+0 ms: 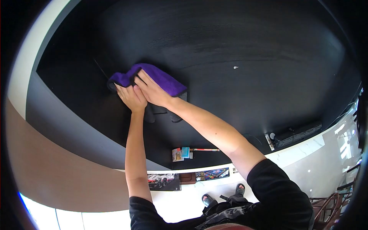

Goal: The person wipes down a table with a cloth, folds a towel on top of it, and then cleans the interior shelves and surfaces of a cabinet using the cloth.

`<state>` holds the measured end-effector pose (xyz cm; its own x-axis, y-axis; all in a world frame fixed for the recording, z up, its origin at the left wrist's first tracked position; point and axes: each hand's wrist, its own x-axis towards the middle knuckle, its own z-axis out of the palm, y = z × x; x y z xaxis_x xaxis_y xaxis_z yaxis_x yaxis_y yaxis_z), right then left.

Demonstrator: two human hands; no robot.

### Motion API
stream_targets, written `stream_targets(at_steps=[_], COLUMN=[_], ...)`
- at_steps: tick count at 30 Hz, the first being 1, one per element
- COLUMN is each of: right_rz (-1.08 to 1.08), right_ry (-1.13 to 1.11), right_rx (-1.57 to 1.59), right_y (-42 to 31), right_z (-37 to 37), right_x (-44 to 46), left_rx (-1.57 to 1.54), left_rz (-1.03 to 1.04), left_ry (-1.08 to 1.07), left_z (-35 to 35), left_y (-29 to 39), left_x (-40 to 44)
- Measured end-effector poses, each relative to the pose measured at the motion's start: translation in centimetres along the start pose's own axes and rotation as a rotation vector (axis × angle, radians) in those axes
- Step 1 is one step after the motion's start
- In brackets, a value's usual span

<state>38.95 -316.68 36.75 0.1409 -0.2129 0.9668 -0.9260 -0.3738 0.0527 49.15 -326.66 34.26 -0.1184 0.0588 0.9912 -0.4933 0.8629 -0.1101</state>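
A purple cloth [163,79] with a black hem lies bunched against a large black wood-grain surface [237,34]. My left hand [131,99] is on the cloth's lower left end, its fingertips partly hidden by the folded edge. Close beside it, my right hand [155,92] presses the middle of the cloth with its fingers stretched up along the fabric. The two hands touch near the thumbs. Dim reflections of the cloth and hands show on the surface below them.
A small white piece [235,67] is on the black surface to the right. Below are a teal box [185,152], a long black device [299,135] and a car-picture box [164,181]. Dark chairs [329,207] stand at the lower right. A pale curved edge [32,65] borders the left.
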Motion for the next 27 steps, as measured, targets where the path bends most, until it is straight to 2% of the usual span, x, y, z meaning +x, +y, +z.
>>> stream_targets(at_steps=[6,12,15,17,19,22,25,27], right_rz=[0.043,0.037,-0.001,0.001,-0.066,-0.108,-0.155,-0.172], right_ry=[-0.110,-0.240,-0.122,-0.131,-0.100,-0.048,0.011,-0.050], right_rx=[0.013,0.054,0.274,0.257,0.108,0.061,0.023,-0.018], right_y=[-0.5,-0.1,2.6,3.2,4.0,6.7,9.5,11.0], right_z=[0.6,-1.7,-0.6,-4.1,-6.6,-10.8,-16.1,-18.1], right_x=[-4.7,-4.0,-4.1,-1.9,-0.8,0.5,0.3,-0.6], left_rx=[-0.024,-0.030,0.045,0.055,0.052,0.033,0.102,0.086], left_rz=[-0.017,-0.040,-0.047,0.033,0.064,0.098,0.139,0.129], left_ry=[-0.071,-0.083,-0.182,-0.192,-0.191,-0.047,-0.053,-0.035], left_z=[0.1,0.0,-0.9,-0.7,0.1,2.2,3.5,5.1], left_y=[-0.2,0.8,1.8,3.0,4.3,8.9,14.1,16.3], left_x=[-5.7,-5.0,-3.0,0.3,2.4,5.6,7.5,7.3])
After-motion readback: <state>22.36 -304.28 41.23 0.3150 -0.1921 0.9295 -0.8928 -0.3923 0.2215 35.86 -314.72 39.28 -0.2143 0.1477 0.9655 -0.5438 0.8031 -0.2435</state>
